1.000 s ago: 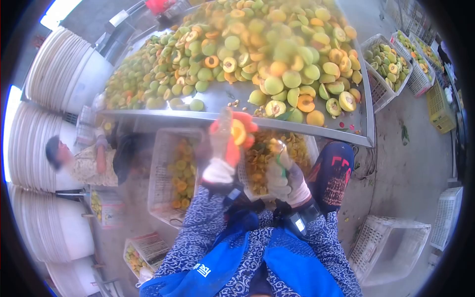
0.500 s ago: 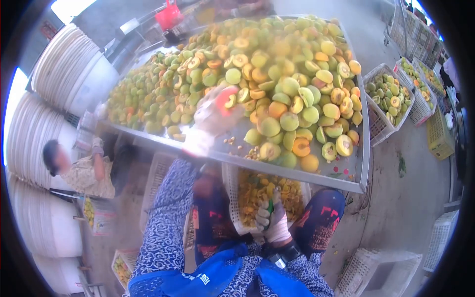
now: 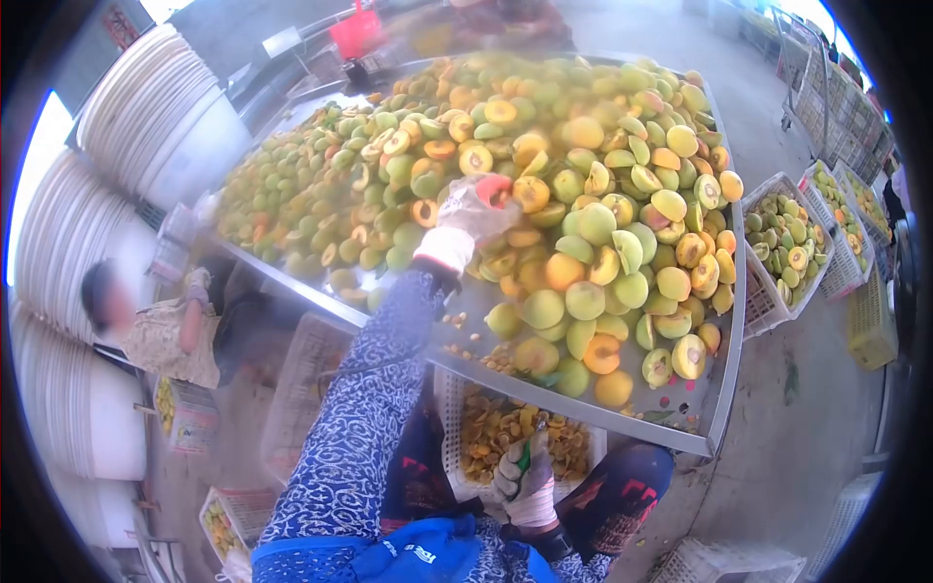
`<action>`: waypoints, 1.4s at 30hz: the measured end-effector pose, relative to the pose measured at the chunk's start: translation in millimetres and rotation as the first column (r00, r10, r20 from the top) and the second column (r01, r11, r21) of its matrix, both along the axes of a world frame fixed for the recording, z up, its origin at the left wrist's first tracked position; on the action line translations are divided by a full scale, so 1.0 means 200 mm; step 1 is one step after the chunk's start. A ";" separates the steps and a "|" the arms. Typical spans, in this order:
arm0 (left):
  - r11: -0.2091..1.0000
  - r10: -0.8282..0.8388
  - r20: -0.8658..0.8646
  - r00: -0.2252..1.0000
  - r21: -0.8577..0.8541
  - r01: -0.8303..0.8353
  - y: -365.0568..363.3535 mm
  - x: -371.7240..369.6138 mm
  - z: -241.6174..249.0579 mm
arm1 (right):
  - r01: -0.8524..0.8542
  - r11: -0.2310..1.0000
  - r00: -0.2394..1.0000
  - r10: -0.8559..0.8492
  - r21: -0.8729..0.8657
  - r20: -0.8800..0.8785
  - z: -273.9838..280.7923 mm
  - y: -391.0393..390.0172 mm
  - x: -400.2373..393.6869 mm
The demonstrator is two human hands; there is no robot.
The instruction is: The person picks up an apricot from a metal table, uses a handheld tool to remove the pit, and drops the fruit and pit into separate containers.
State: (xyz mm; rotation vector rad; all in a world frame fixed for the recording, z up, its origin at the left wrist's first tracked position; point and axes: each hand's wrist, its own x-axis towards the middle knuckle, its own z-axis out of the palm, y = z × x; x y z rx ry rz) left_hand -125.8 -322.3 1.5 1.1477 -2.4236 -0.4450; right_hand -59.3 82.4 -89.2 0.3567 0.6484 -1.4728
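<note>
On metal table (image 3: 478, 303), fruit (image 3: 595, 223) around left hand (image 3: 472, 211), grip unclear, right hand (image 3: 526, 484) below clasping green-handled tool (image 3: 525, 456)

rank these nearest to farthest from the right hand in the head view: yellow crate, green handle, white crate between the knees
1. Green handle: held in the right hand.
2. White crate: just ahead, between the knees.
3. Yellow crate: on the floor, far off to the right.

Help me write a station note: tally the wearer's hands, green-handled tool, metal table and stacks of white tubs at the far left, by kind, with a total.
Hands (left hand, right hand): 2
Green-handled tool: 1
Metal table: 1
Stacks of white tubs: 4
Total: 8
</note>
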 end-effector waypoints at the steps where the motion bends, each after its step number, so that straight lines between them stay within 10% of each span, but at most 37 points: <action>1: 0.997 0.018 0.048 0.999 -0.081 -0.014 0.09 0.04 -0.03 | -0.021 1.000 1.000 0.021 0.002 0.011 0.01 -0.01 0.01; 10: 0.968 -0.246 0.418 0.874 0.149 0.201 0.50 0.45 -0.18 | -0.062 0.996 0.997 0.065 0.071 -0.037 -0.03 0.01 0.11; 16: 0.921 -0.343 0.178 0.923 0.258 0.292 0.51 0.56 0.00 | -0.043 0.998 0.997 0.047 0.054 -0.065 -0.02 0.05 0.12; 21: 0.980 -0.075 -0.246 0.966 -0.196 0.027 0.10 0.61 -0.02 | -0.054 0.992 0.992 0.066 0.111 -0.107 0.03 0.03 0.08; 23: 0.992 0.072 -0.275 0.959 -0.079 -0.097 -0.06 0.58 0.06 | -0.056 0.992 0.992 0.068 0.111 -0.102 0.04 0.02 0.07; 35: 0.985 0.159 0.153 0.975 -0.092 -0.146 -0.67 0.22 0.03 | 0.007 0.998 0.990 0.002 0.062 -0.144 -0.16 0.00 0.04; 39: 0.960 -0.126 0.102 0.987 0.265 0.095 -0.46 0.32 0.01 | -0.053 0.996 0.987 0.064 0.073 -0.151 -0.03 -0.04 0.04; 42: 0.967 -0.211 0.037 0.977 0.153 0.203 -0.22 0.41 -0.21 | -0.051 0.998 0.987 0.057 0.041 -0.150 -0.05 -0.02 0.07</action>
